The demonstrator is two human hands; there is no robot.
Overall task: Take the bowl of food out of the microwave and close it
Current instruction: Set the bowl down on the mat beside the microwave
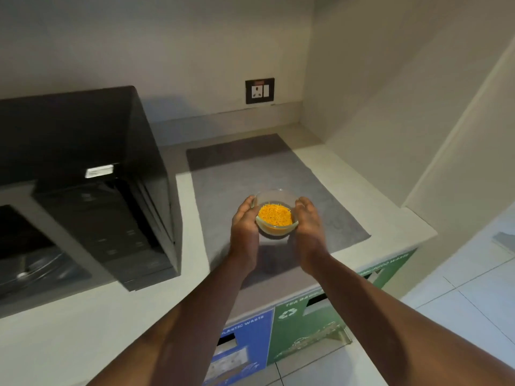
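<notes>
A clear glass bowl (276, 215) holding orange shredded food is cupped between both hands above a grey mat (250, 168) on the counter. My left hand (244, 228) grips its left side and my right hand (308, 227) grips its right side. The bowl casts a shadow on the mat below, so it seems slightly lifted. The black microwave (83, 151) stands at the left with its cavity open; the glass turntable (30, 263) shows inside. Its door is out of view.
The white counter (348, 176) ends at a wall corner on the right. A wall socket (259, 90) sits behind the mat. Below the counter front are a blue waste bin panel (245, 349) and a green one (312, 324).
</notes>
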